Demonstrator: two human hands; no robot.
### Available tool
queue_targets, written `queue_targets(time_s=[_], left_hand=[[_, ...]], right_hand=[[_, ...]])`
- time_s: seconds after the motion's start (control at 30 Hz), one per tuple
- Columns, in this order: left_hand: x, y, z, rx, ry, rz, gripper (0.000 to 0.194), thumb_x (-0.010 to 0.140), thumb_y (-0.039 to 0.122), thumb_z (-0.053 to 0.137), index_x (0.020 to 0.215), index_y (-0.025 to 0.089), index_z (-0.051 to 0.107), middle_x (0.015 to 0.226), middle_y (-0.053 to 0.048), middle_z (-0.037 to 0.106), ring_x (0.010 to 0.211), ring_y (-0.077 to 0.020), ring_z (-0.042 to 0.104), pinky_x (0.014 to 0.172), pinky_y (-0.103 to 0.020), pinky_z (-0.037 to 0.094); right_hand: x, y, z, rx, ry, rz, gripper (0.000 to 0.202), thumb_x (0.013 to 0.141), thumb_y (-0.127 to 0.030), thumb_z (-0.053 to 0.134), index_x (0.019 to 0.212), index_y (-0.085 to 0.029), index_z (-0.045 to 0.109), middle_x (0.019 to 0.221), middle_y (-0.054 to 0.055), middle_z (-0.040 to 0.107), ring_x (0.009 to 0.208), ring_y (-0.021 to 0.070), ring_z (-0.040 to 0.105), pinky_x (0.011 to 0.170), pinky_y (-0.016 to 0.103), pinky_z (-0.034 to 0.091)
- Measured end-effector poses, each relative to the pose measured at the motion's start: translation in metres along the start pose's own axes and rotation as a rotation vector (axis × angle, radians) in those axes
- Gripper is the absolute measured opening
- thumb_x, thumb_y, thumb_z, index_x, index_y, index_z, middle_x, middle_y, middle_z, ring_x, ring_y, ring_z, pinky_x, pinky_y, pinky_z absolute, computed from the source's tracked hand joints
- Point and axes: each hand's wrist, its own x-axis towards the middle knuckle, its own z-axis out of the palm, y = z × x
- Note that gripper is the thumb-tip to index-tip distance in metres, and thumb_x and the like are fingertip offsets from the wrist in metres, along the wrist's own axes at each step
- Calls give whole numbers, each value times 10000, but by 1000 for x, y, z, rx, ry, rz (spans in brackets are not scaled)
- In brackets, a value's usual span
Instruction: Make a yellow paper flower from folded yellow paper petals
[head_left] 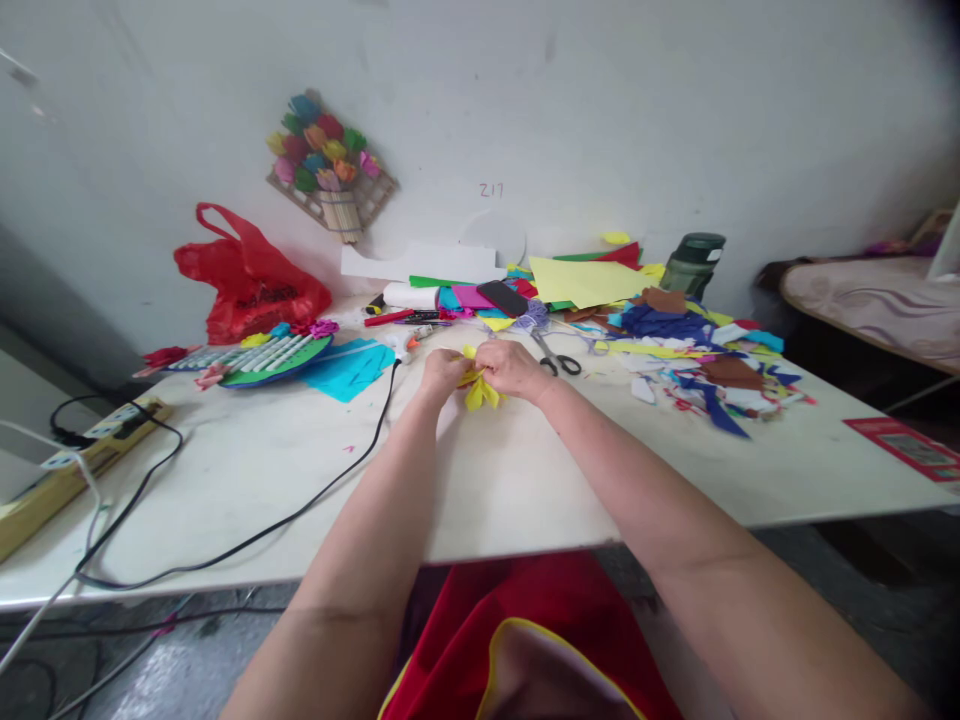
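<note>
Between my two hands, just above the middle of the white table, is a yellow paper flower (482,393) with its petals pointing down toward me. My left hand (445,372) pinches it from the left side. The fingers of my right hand (511,368) are closed on it from the right, close to the left fingertips. Part of the flower is hidden behind my fingers. Dark-handled scissors (556,358) lie right beside my right hand. Left of my left hand rests a glue gun (401,343) with an orange tip and a black cord.
Paper scraps (712,370) are heaped at the right, near a green bottle (694,264). A red plastic bag (247,285) and blue paper (349,368) sit at the left. The black cord (330,487) crosses the table to a power strip (112,440). A phone (502,297) lies at the back.
</note>
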Motion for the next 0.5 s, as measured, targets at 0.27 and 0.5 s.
queue_targets(time_s=[0.27,0.5], left_hand=[[-10,8,-2,-87,-32,27,132,601,128,553,486,161,498,467,-5,473,484,-146,532,546,-286,473],[-8,7,-2,-76,-62,-35,80,582,204,612,564,150,557,602,-35,561,565,-150,560,583,-284,499]], right_hand=[[0,3,-7,48,21,-36,248,656,-10,461,703,-148,662,794,74,684,809,184,590,769,285,443],[0,4,-2,6,40,-53,248,673,-24,447,719,-145,659,754,68,659,787,184,571,739,299,446]])
